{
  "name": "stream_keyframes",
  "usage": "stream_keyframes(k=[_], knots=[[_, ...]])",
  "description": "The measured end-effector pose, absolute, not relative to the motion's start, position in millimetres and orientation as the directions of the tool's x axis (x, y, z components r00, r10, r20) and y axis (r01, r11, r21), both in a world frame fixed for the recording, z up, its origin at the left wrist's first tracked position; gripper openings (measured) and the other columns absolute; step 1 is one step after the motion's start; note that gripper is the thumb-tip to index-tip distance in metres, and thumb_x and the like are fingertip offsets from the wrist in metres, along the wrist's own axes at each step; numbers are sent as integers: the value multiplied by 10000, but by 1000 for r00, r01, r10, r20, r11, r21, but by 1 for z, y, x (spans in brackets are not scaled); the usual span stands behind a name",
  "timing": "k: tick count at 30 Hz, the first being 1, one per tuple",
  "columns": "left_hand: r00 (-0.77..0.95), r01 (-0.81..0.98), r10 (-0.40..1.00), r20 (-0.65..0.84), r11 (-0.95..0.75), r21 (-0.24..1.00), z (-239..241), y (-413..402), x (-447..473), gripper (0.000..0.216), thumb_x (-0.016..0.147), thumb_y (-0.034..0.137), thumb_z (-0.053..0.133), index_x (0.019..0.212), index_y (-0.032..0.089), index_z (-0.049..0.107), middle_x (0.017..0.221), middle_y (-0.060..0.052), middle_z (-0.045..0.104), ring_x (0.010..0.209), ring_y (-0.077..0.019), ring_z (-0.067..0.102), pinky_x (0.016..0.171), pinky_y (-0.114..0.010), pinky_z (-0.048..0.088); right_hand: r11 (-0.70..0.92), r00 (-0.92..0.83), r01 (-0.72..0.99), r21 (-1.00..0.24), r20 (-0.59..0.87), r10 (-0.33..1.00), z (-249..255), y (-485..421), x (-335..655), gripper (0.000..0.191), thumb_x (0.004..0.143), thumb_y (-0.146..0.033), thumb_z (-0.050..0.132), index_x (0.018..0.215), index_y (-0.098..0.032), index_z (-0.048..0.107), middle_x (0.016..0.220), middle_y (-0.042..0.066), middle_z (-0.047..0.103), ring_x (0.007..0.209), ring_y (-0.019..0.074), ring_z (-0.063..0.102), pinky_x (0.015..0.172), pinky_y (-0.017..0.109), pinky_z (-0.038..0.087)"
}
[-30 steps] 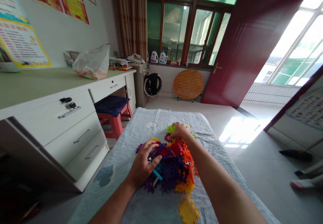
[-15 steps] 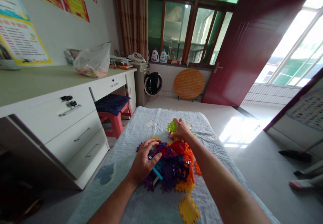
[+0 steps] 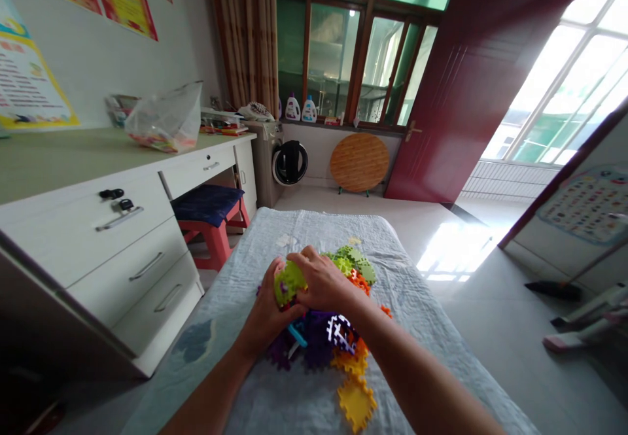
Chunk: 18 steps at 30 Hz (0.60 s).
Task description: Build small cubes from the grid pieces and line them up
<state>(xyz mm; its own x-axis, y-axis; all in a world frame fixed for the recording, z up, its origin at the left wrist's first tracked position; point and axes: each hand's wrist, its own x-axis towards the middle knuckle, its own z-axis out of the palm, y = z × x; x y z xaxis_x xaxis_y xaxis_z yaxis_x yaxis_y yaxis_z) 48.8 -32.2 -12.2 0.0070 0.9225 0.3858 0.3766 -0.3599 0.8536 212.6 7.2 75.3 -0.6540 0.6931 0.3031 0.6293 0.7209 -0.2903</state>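
Note:
A lime-green toothed plastic building piece (image 3: 289, 283) is held between my hands, above the front of a colourful pile. My left hand (image 3: 265, 301) grips its left side, with the thumb beneath. My right hand (image 3: 324, 283) closes over its right side from above. Under and around them lie dark purple toothed pieces (image 3: 318, 347), a light blue strip (image 3: 297, 335), and orange pieces (image 3: 360, 280). Just behind my right hand are more green pieces (image 3: 360, 263). A yellow piece (image 3: 357, 402) lies flat at the near end. My fingers partly cover the held piece.
The pile rests on a bed-like surface with a pale blue cloth (image 3: 333, 222). To the left stand a white desk (image 3: 147, 226) and a red stool (image 3: 216, 239) with a dark cushion. A round wooden tabletop (image 3: 360, 162) leans by the far wall.
My right hand has come back toward me and left from the far green pieces, bringing a green piece to my left hand. My left hand has lifted from the pile and closed on it.

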Motion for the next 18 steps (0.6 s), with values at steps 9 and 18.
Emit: stream_keyframes(k=[9,18], knots=[[16,578,874,485,-404,709,-8,-31,50,584,809,405,581,1323,219,375,1364,-114,387,1316,-275,345,1103,-491,276,448,-383,751,-485,234,894,55,58,281,537,751,-333,624,1255,-196,499,1186,108,537,1094,241,503,947,395,379],[25,680,878,479,-366,636,-18,-28,47,516,810,462,563,1245,194,487,1365,-127,382,1296,-284,371,1084,-479,318,156,-256,910,-385,-223,941,19,105,314,1186,454,-697,738,1442,-228,278,1426,164,341,1262,382,372,992,449,336]])
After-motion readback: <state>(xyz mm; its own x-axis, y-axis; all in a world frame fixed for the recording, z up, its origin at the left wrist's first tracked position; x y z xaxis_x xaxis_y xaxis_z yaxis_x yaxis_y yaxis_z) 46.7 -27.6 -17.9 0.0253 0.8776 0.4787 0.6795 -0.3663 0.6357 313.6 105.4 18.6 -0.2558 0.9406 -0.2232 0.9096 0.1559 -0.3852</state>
